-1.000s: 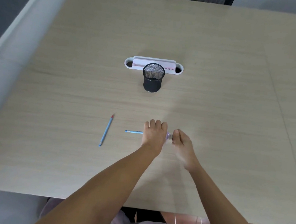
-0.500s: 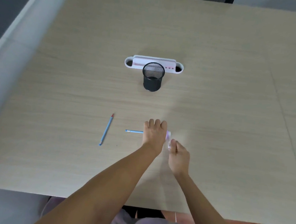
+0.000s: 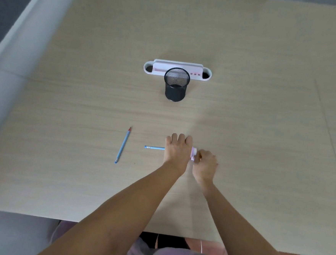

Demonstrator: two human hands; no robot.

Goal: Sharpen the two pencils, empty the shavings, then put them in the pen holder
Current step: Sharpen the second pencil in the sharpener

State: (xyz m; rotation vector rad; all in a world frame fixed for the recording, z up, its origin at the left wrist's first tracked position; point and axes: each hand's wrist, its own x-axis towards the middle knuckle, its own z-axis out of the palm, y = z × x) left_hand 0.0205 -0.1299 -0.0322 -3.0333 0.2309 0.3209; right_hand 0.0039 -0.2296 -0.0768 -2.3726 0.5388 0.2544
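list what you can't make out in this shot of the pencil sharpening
Head view, the only one:
- Sharpener: mostly hidden between left hand and right hand.
- Held pencil: tip hidden under the left hand.
- Pen holder: contents unclear through the mesh.
- Loose pencil: sharpness too small to judge.

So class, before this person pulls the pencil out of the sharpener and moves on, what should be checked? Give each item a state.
1. Left hand grips the pencil in hand: ok.
2. Right hand holds the sharpener: ok.
3. Tip sharp enough: cannot tell, hidden.
4. Second pencil lying within reach on the table: ok.
5. Pen holder upright and open: ok.
6. Shavings emptied: cannot tell.
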